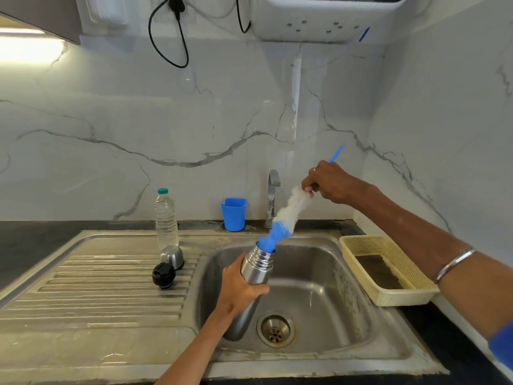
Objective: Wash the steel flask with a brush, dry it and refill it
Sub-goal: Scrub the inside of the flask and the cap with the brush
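My left hand [241, 287] grips the steel flask [256, 266] around its middle, holding it tilted over the sink basin [319, 301], mouth up and to the right. My right hand [327, 182] holds the bottle brush [283, 220] by its handle, whose blue end sticks out above the fist. The white and blue bristles slant down, and the blue tip sits in the flask's mouth. The flask's steel cup [172, 255] and black stopper [163, 275] rest on the drainboard [97, 287].
A clear water bottle [166, 218] with a teal cap stands behind the cup. A blue plastic cup [234, 214] and the tap [273, 197] are at the back of the sink. A cream plastic basket [388, 269] sits on the right counter. The drain [275, 329] is below the flask.
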